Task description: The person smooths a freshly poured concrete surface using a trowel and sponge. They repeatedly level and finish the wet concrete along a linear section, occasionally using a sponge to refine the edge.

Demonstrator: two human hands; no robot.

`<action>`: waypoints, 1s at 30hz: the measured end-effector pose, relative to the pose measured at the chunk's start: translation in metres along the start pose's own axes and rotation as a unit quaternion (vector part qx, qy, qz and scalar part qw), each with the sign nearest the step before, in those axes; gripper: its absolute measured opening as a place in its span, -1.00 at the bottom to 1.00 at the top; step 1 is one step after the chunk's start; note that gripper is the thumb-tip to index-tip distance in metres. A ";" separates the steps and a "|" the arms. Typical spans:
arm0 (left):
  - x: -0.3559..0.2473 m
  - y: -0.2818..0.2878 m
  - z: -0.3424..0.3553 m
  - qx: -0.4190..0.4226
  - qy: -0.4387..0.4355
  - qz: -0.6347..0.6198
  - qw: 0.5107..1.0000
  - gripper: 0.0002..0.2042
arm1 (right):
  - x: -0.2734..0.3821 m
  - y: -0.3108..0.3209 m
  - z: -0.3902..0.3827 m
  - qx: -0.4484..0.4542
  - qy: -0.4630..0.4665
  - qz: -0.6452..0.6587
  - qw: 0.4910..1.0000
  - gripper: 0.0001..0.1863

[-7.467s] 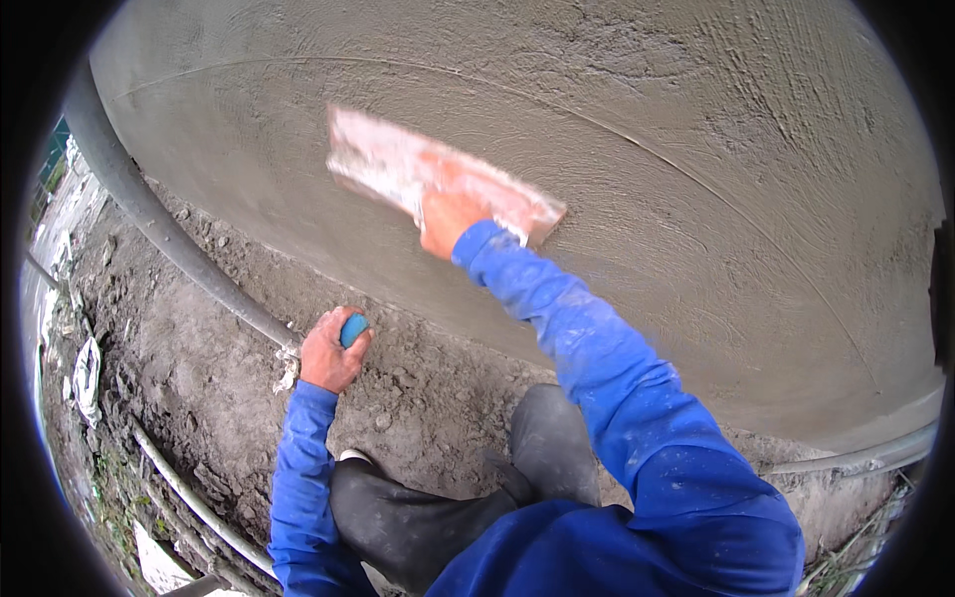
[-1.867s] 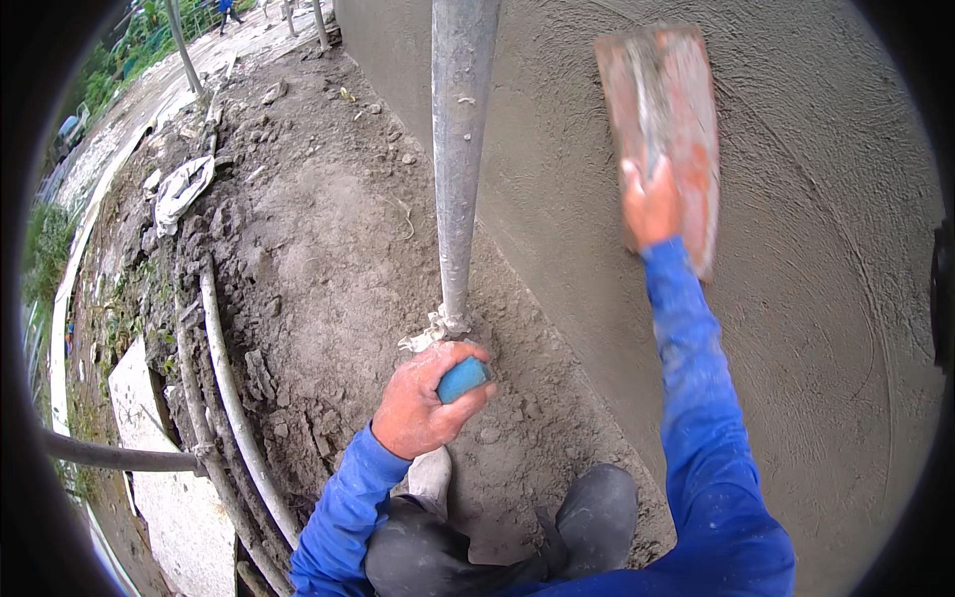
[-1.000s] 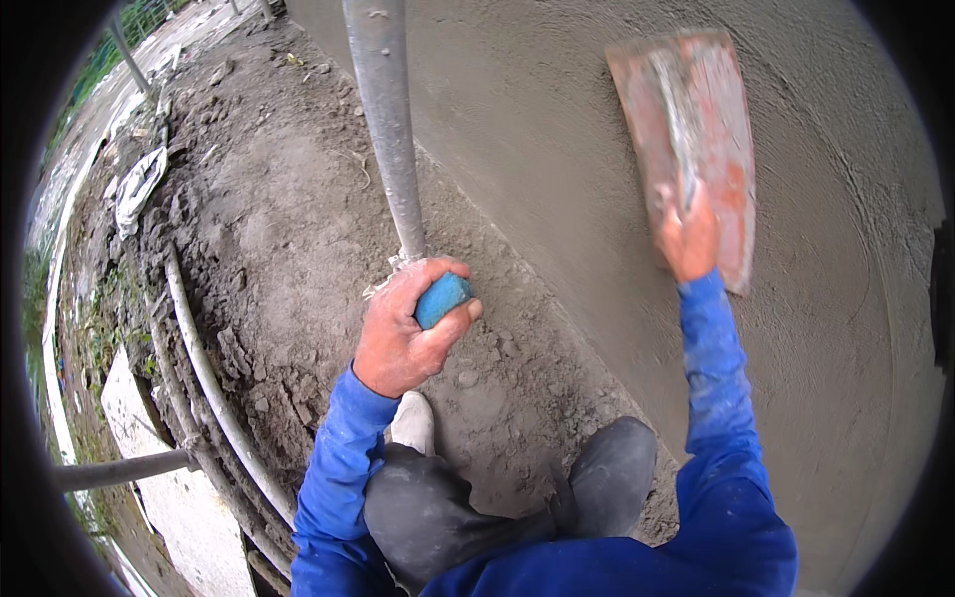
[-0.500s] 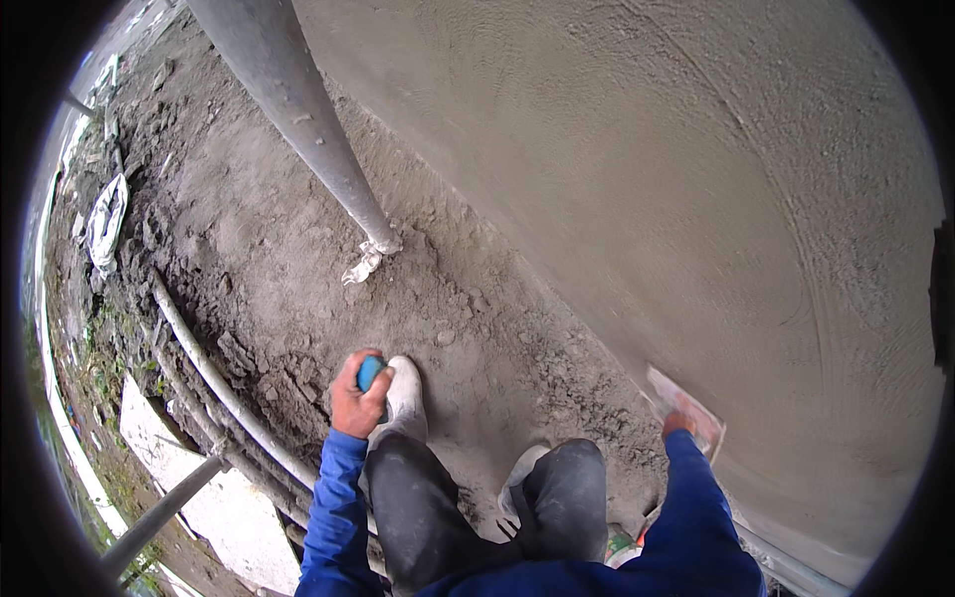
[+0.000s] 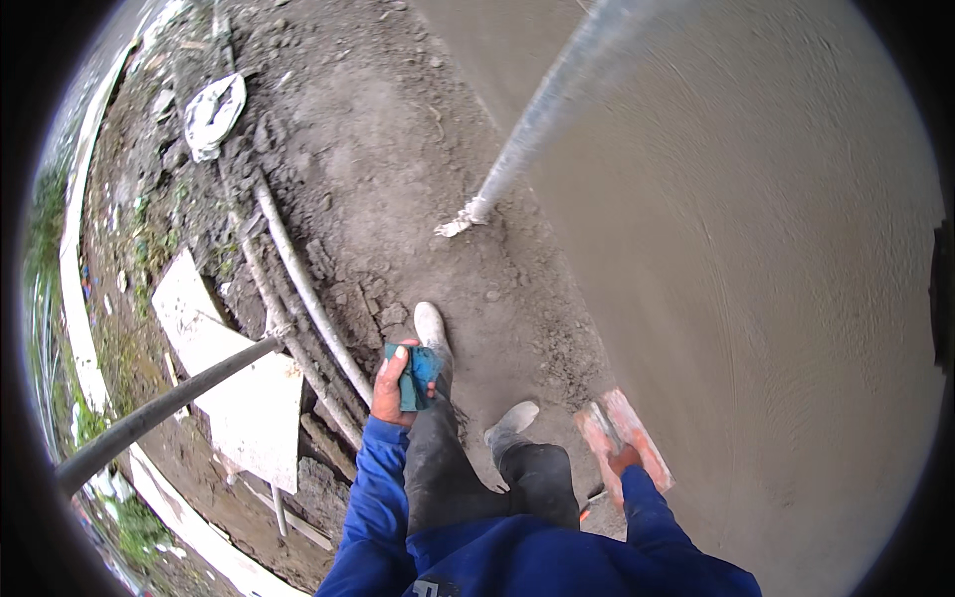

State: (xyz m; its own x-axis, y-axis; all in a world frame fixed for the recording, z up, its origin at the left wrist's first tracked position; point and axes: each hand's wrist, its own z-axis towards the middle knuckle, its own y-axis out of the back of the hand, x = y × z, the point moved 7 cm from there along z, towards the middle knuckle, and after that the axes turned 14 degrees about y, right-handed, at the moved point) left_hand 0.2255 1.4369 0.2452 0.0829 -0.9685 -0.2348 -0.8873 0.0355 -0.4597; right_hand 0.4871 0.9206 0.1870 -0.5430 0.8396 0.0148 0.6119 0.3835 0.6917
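My left hand [image 5: 390, 390] is closed round a blue-green sponge [image 5: 422, 370], held in front of me above my left leg. Its fingers wrap one side, and much of the block shows beside the thumb. Low at the right, my right hand [image 5: 625, 460] grips an orange plastering float [image 5: 645, 436] smeared with grey mortar. The float is at the lower edge of the wet grey plastered wall [image 5: 756, 279]; whether its face touches the plaster I cannot tell.
A metal pole [image 5: 527, 139] stands on the dirt ahead, beside the wall. On the left are long poles [image 5: 303, 284], a white board [image 5: 249, 418], a grey pipe [image 5: 169, 398] and a white sack [image 5: 214, 111]. My boots [image 5: 430, 328] stand on bare soil [image 5: 388, 169].
My view has swung, so the pole and wall lie farther right. My left hand has turned, showing more of the sponge. The float has come away from the wall face and turned.
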 end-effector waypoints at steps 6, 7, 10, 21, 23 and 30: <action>-0.079 0.073 -0.026 -0.057 -0.036 -0.063 0.996 -0.56 | 0.320 0.113 0.098 0.064 0.220 0.108 0.967 -0.40; -0.097 0.086 -0.031 -0.083 -0.053 -0.036 0.995 -0.54 | 0.366 0.124 0.108 0.080 0.246 0.107 0.960 -0.43; -0.132 0.124 -0.038 -0.132 -0.096 0.021 0.986 -0.52 | 0.483 0.185 0.119 -0.010 0.352 0.180 0.919 -0.53; -0.201 0.131 -0.026 -0.149 -0.111 -0.101 0.977 -0.53 | 0.747 0.338 0.112 0.234 0.366 0.560 0.705 -0.74; -0.211 0.113 -0.020 -0.143 -0.103 -0.123 0.977 -0.53 | 0.796 0.375 0.104 0.256 0.412 0.555 0.676 -0.70; -0.255 0.070 0.003 -0.128 -0.148 -0.191 0.962 -0.52 | 0.925 0.462 0.109 0.484 0.447 0.549 0.515 -0.53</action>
State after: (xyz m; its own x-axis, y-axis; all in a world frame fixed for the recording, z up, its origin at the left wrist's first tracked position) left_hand 0.1434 1.6872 0.2702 0.5169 -0.7849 -0.3418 -0.8459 -0.4072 -0.3444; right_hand 0.3303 1.9168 0.4419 0.6523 0.4084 0.6386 0.5974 0.2415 -0.7647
